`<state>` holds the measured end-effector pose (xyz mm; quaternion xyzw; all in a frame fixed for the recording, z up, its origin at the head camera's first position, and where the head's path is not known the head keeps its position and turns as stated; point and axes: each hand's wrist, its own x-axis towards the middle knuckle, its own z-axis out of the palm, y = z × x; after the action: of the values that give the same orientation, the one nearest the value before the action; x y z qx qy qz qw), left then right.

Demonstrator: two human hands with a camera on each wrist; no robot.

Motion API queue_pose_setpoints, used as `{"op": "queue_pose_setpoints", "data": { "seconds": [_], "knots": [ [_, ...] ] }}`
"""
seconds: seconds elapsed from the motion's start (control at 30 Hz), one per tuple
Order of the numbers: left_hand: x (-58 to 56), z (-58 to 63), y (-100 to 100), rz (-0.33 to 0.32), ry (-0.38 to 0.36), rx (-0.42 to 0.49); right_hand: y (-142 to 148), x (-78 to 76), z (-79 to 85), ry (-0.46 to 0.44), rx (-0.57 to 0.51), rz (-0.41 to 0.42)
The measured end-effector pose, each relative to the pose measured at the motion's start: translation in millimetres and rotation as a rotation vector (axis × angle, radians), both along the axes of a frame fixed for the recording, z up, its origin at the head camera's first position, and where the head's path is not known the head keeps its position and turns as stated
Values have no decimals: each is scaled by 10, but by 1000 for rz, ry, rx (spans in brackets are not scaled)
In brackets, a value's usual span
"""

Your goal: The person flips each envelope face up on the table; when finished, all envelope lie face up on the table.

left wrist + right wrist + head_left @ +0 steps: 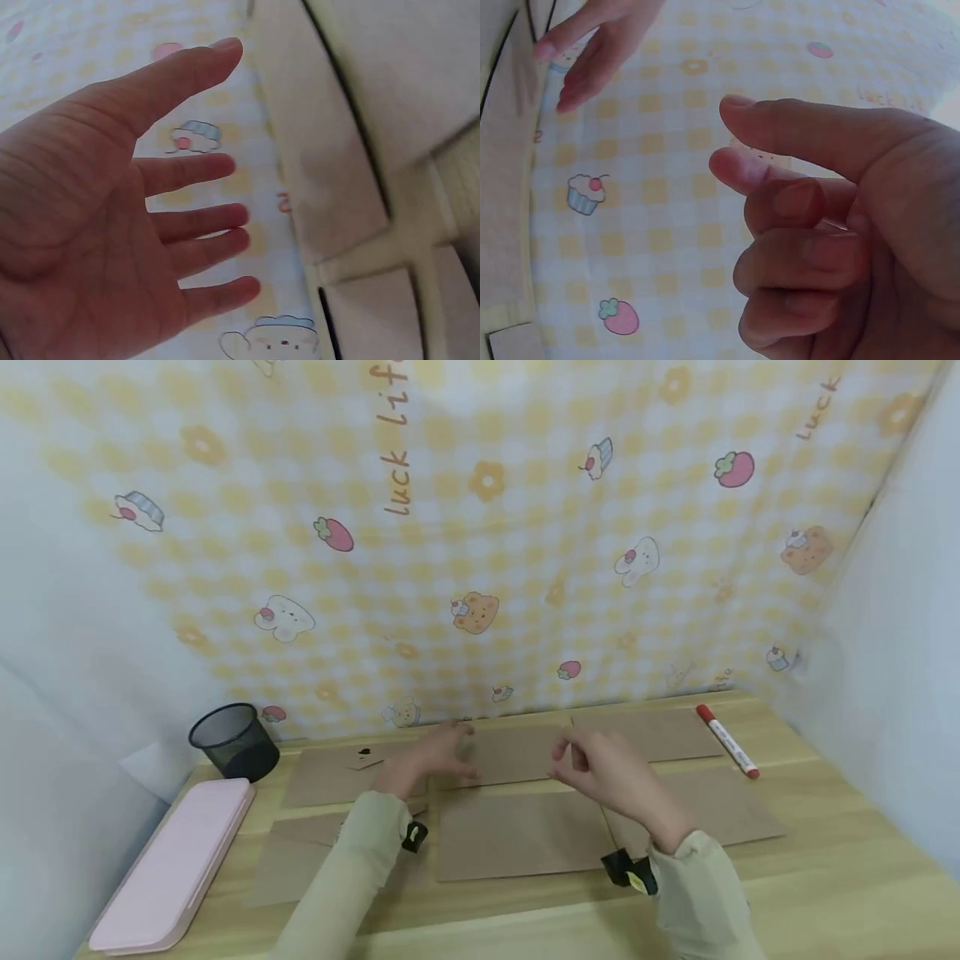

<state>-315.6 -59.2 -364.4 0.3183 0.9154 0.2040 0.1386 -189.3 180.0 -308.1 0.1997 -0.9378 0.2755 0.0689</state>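
In the head view, several brown paper envelopes lie in two rows on the table. My left hand (442, 752) hovers at the back row, between the left envelope (318, 777) and the middle envelope (517, 756). Its fingers are straight and spread in the left wrist view, and the palm holds nothing. The right hand (603, 768) is raised over the meeting of the middle and right envelopes. In the right wrist view its last fingers curl toward the palm, while thumb (795, 124) and forefinger stand slightly apart with nothing between them. Below lies the front middle envelope (517, 839).
A pink case (176, 860) lies at the table's left edge, with a black mesh pen holder (236, 743) behind it. A red-capped white marker (727, 742) rests right of the envelopes. The yellow checked cloth (525, 568) hangs behind the table.
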Motion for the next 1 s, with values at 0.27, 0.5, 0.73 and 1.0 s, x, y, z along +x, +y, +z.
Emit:
{"op": "queue_pose_setpoints", "data": {
  "seconds": [0.27, 0.5, 0.73, 1.0],
  "knots": [
    [-109, 64, -260, -24, 11, -25, -25, -78, 232, -127, -92, 109],
    [-270, 320, -343, -50, -42, -65, -74, -690, 236, -278, 96, 161],
    [-272, 331, -346, -47, -116, -152, -254, -1120, -53, -486, 272, 141],
    [-83, 286, -275, -22, -187, -163, -285, -1152, -208, -591, 371, 159]
  ]
}}
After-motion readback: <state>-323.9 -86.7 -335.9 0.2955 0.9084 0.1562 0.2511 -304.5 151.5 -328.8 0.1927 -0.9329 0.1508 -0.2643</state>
